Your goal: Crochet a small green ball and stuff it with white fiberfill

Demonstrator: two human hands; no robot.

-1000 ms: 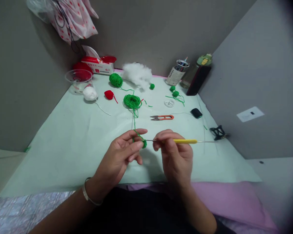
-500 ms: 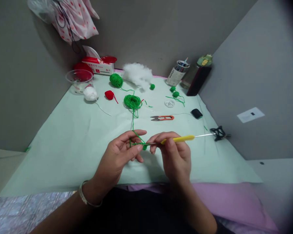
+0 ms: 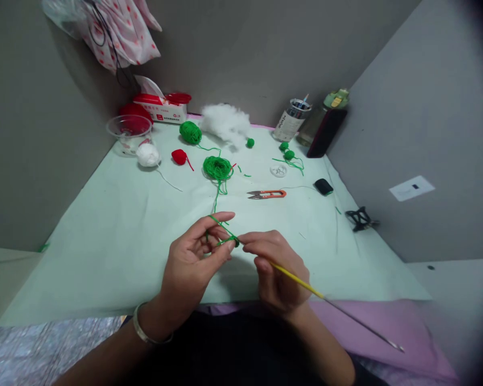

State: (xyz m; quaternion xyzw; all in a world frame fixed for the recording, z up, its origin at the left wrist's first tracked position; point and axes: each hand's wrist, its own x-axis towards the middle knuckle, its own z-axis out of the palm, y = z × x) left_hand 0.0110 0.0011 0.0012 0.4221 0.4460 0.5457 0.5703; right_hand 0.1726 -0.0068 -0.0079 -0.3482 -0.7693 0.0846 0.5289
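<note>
grey corner walls w/ a pale green counter (image 3: pixel 116 225) below. left hand (image 3: pixel 193 262) has green yarn (image 3: pixel 221 229) looped over the index finger, prob for tension, fingers pinched shut on a small green crochet piece (image 3: pixel 234 241). right hand (image 3: pixel 276 268) is closed around a yellow crochet hook (image 3: pixel 295 279), tip at the piece, handle slanting back toward the body. hands nearly touching, piece between them, above the counter's near edge. yarn runs up to a loose green yarn pile (image 3: pixel 218 167); orange snips (image 3: pixel 268 194) lie just beyond the hands.
</note>
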